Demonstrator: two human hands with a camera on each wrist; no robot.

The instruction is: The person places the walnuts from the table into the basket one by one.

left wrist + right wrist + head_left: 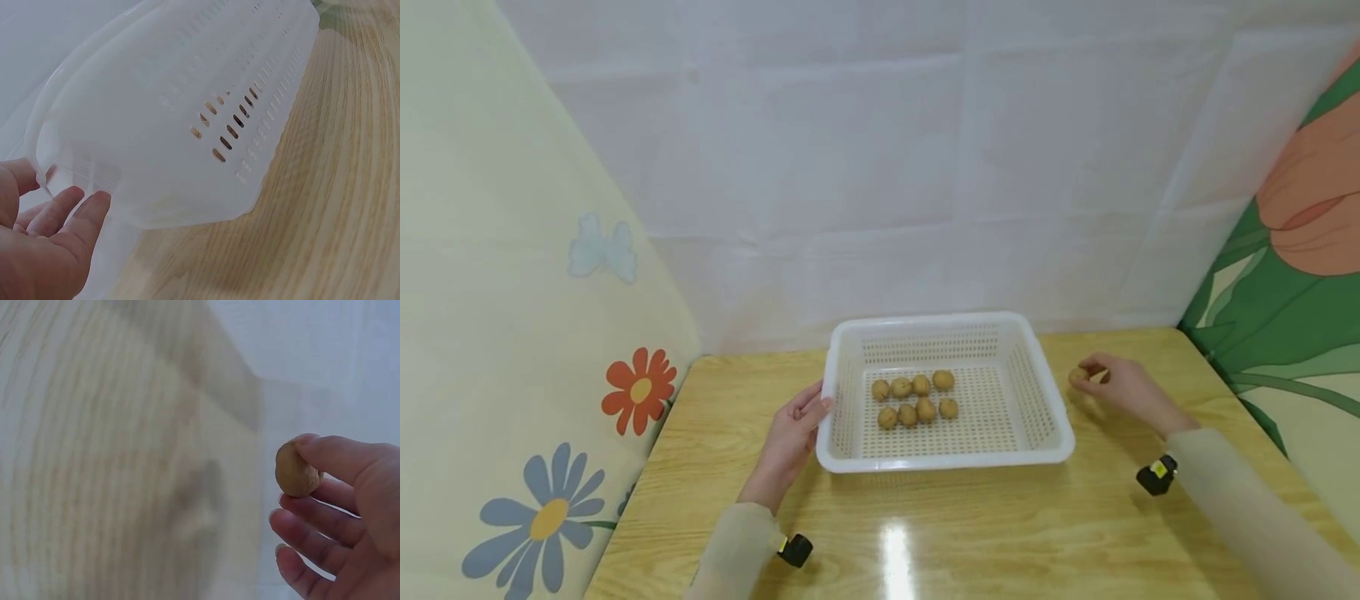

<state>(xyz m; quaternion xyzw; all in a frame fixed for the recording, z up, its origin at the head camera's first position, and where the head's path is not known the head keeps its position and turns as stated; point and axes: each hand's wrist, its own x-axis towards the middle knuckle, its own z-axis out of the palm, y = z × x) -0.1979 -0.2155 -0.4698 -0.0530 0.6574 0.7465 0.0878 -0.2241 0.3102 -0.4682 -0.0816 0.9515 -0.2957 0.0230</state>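
A white plastic basket (pixel 955 460) with slotted walls stands on the wooden table, several walnuts (pixel 926 409) lying in two rows on its bottom. My left hand (pixel 791 435) holds the basket's left rim, thumb on the rim and fingers against the outer wall. In the left wrist view those fingers (pixel 87 219) show beneath the rim's curved corner. Right of the basket, my right hand (pixel 1124 387) pinches a single walnut (pixel 294 470) between thumb and fingers. The right wrist view has this walnut over the table's edge region, with the lower fingers loosely bent.
A pale cloth wall (pixel 820 167) rises behind the table (pixel 985 533). Flower-printed panels border it, one at left (pixel 497 333) and one at right (pixel 1292 308). Each sleeve carries a small black wrist camera.
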